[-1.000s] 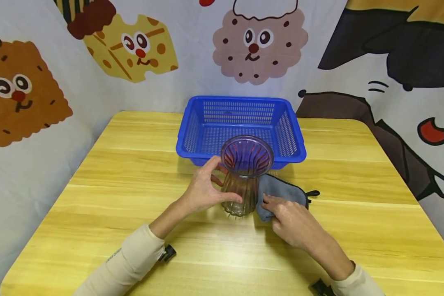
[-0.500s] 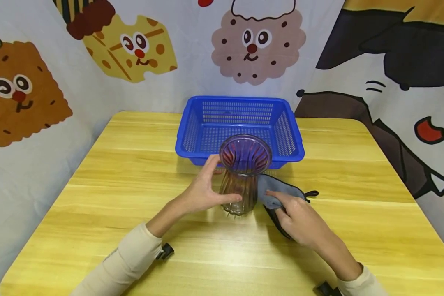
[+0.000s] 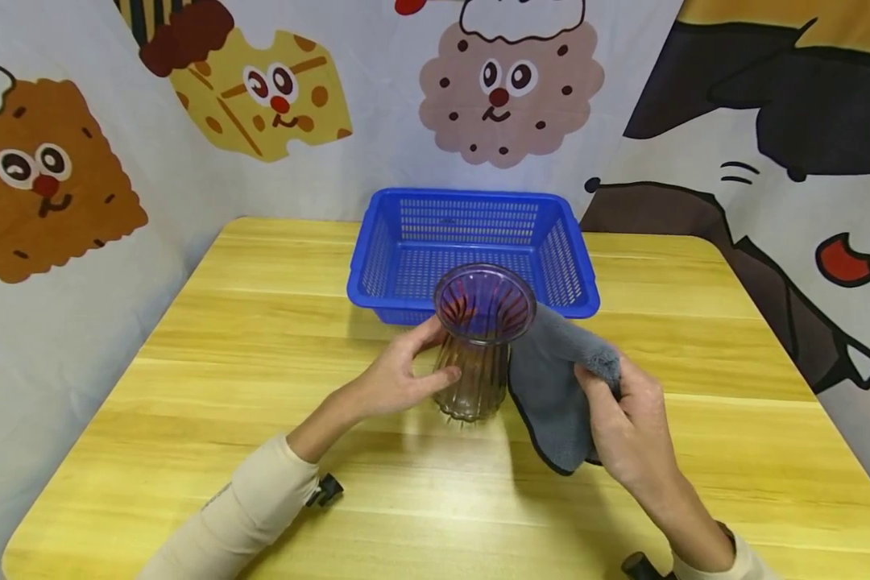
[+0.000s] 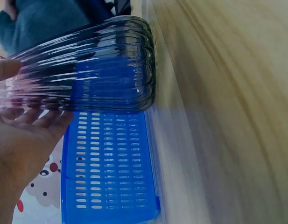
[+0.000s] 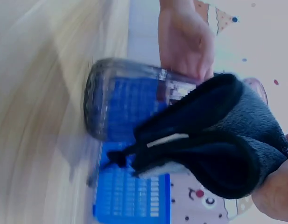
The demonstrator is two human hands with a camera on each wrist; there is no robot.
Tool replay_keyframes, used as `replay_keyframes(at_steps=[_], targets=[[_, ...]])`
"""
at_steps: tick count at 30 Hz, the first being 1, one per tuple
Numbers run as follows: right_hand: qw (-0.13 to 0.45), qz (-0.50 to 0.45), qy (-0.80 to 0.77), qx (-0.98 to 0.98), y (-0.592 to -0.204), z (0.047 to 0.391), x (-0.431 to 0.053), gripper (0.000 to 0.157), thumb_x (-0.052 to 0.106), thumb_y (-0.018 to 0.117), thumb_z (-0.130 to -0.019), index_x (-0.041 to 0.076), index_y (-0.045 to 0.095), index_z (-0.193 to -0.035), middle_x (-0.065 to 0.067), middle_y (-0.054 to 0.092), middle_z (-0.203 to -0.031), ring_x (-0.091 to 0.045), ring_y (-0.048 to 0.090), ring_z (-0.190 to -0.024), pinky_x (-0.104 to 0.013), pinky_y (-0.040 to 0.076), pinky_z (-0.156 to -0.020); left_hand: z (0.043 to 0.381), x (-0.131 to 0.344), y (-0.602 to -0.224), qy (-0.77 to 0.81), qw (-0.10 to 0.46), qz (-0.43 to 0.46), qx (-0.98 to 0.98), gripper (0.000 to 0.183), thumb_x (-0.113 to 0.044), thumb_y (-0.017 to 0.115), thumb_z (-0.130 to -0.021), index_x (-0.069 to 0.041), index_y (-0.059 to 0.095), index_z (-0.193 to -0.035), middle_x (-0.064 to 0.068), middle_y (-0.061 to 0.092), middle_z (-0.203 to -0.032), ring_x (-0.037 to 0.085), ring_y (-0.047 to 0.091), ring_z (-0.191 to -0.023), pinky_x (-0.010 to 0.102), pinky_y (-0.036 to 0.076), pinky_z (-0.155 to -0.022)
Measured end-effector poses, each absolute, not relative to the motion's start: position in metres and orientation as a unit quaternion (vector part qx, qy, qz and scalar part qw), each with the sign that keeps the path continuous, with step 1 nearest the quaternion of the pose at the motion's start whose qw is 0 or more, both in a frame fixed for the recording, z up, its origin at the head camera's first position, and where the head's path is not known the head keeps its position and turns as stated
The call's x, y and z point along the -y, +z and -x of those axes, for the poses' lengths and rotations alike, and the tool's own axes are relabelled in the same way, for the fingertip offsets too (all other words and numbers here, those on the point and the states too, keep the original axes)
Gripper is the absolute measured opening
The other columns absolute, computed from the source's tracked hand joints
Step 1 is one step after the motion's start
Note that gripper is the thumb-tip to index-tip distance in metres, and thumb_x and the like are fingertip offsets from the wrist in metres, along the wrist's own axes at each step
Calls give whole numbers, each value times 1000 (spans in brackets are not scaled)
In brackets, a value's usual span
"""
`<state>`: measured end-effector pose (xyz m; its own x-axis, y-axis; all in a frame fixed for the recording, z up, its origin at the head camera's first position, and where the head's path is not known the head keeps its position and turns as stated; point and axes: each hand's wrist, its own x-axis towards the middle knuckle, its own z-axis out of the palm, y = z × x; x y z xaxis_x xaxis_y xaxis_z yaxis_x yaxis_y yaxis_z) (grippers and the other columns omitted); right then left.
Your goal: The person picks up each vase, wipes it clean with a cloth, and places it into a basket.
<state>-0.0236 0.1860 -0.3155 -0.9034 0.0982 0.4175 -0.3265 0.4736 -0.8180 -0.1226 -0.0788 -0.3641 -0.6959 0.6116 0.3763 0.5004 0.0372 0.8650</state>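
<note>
Steadying the ribbed glass vase (image 3: 478, 354) on the counter (image 3: 261, 338), the left hand (image 3: 399, 374) curls its fingers and thumb round the narrow waist, while the right hand (image 3: 627, 423) pinches a bunched grey cloth (image 3: 551, 387) and holds it lifted just to the right of the glass, its free edge hanging down toward the counter. Beyond both hands, past the vase, sits the blue basket (image 3: 471, 242). Watch the risk: the vase is tall, flared at the top and small at the foot, so a sideways push from the cloth could, I judge, tip it toward the left hand or skid it on the smooth wood if that grip is light. The dangling corner could also drag against the base, or snag. From the head view the whole layout reads clearly, vase upright between the hands and cloth just beside the rim. On the left wrist view the base of the vase (image 4: 144, 65) shows pressed to the counter with fingers beneath the ribs, which the head camera cannot show. Over on the right wrist view, the cloth (image 5: 218, 144) folds double with a dark trimmed edge and a small loop, though blur hides the fingers' exact grip.
</note>
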Motion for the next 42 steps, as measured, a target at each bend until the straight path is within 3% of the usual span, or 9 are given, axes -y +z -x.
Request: replay_keyframes(at_steps=[9, 13, 16, 30, 42], targets=[[180, -133, 577, 786, -324, 19, -157, 46, -9, 52, -100, 8, 60, -142, -8, 66, -130, -18, 66, -108, -21, 57, -87, 125, 76, -365, 576, 69, -382, -720, 71, 0, 73, -92, 2, 38, -154, 15, 46, -153, 28, 49, -136, 40, 40, -115], [171, -186, 579, 775, -330, 21, -154, 58, -15, 49, -98, 9, 48, -152, -9, 51, -150, -26, 54, -130, -26, 50, -103, 127, 75, -364, 580, 75, -380, -717, 71, 3, 74, -90, 2, 41, -153, 15, 48, -151, 29, 51, -134, 41, 40, -114], [171, -213, 577, 769, -334, 23, -155, 61, -18, 48, -97, 6, 45, -153, -10, 45, -155, -31, 46, -138, -30, 43, -111, 127, 76, -364, 580, 80, -375, -719, 71, 4, 74, -90, 1, 41, -153, 14, 48, -151, 28, 51, -134, 40, 40, -114], [238, -245, 502, 795, -341, 28, -154, 66, -27, 52, -84, -4, 50, -146, -17, 46, -151, -32, 46, -137, -32, 38, -114, 128, 76, -364, 591, 73, -375, -711, 69, 5, 78, -85, 2, 48, -147, 16, 56, -144, 28, 57, -127, 40, 43, -112], [237, -262, 460, 815, -345, 33, -158, 63, -24, 52, -80, -8, 53, -141, -18, 46, -151, -35, 48, -133, -32, 39, -113, 128, 78, -365, 586, 59, -373, -716, 74, 4, 82, -83, 1, 47, -148, 17, 56, -143, 26, 61, -123, 38, 46, -110]])
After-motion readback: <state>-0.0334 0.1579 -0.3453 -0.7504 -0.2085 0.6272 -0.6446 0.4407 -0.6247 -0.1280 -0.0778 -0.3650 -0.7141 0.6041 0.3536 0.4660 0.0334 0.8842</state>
